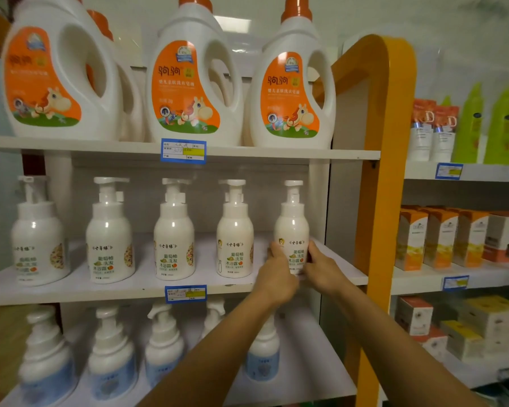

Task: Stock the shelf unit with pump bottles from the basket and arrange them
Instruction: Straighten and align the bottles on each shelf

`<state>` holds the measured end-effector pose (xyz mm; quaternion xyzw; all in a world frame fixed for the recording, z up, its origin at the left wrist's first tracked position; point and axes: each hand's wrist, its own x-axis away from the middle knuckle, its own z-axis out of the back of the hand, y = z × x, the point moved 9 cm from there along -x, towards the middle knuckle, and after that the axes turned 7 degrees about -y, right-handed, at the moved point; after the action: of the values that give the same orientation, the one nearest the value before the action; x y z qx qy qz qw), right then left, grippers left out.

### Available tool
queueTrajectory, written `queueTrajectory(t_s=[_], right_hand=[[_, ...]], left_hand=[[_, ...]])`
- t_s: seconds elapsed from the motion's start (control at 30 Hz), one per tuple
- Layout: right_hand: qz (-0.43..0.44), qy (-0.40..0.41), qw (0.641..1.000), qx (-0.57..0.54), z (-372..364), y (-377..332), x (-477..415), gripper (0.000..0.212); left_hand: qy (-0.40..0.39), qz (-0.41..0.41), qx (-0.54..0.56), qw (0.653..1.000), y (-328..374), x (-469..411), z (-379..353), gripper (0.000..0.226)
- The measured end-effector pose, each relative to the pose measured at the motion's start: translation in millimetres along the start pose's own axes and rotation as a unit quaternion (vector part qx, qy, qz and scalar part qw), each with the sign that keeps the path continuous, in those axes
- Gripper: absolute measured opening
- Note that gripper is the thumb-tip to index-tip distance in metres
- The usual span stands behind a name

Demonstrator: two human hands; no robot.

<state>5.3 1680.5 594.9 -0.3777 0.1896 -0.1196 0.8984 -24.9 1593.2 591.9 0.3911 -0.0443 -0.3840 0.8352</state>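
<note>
Hands both grasp the rightmost pump bottle on the middle shelf: left hand, right hand. Best to turn its label forward and match the row's spacing before letting go.

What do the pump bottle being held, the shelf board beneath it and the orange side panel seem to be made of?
The pump bottle: probably glossy white plastic, given highlights on its shoulder. The shelf board: matte white, perhaps laminated board or painted metal; no glare. The orange side panel: smooth, evenly coloured, laminate or painted wood; unclear.
</note>
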Motion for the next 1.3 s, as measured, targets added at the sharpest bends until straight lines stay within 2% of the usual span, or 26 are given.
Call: queueTrajectory(t_s=[0.17,0.43,0.57,0.63,0.73,0.83,0.9,0.97,1.03,1.13,1.2,1.3], right_hand=[[0.006,0.007,1.000,0.003,1,0,0,0.045],[0.004,0.016,0.999,0.034,-1,1,-1,0.045],[0.015,0.013,1.000,0.002,-3,5,-1,0.049],[0.014,-0.001,0.999,-0.038,-6,5,2,0.048],[0.036,0.039,0.997,-0.061,-5,-7,17,0.036],[0.060,0.159,0.982,-0.080,-6,-21,47,0.036],[0.065,0.217,0.967,-0.119,-16,-25,69,0.034],[0.081,0.229,0.962,-0.128,-35,-33,85,0.031],[0.104,0.214,0.964,-0.122,-62,-42,95,0.028],[0.123,0.175,0.969,-0.122,-112,-51,103,0.024],[0.124,0.143,0.973,-0.133,-150,-52,103,0.021],[0.119,0.066,0.979,-0.151,-210,-51,99,0.017]], left_hand=[[-0.013,0.009,-0.027,1.000,1,-2,-4,0.082],[-0.013,0.001,-0.016,1.000,-1,-2,-3,0.083],[-0.009,0.005,0.002,1.000,0,3,-2,0.082],[0.003,0.005,0.042,0.999,-1,7,1,0.074],[0.096,-0.020,0.090,0.991,1,28,21,0.044],[0.201,-0.059,0.045,0.977,-10,70,40,0.037],[0.258,-0.118,0.005,0.959,-20,101,51,0.030],[0.296,-0.171,-0.051,0.938,-35,127,60,0.027],[0.314,-0.182,-0.079,0.929,-61,149,68,0.022],[0.322,-0.146,-0.102,0.930,-115,176,81,0.019],[0.333,-0.099,-0.074,0.935,-161,195,91,0.018],[0.318,0.044,-0.006,0.947,-236,220,101,0.022]])
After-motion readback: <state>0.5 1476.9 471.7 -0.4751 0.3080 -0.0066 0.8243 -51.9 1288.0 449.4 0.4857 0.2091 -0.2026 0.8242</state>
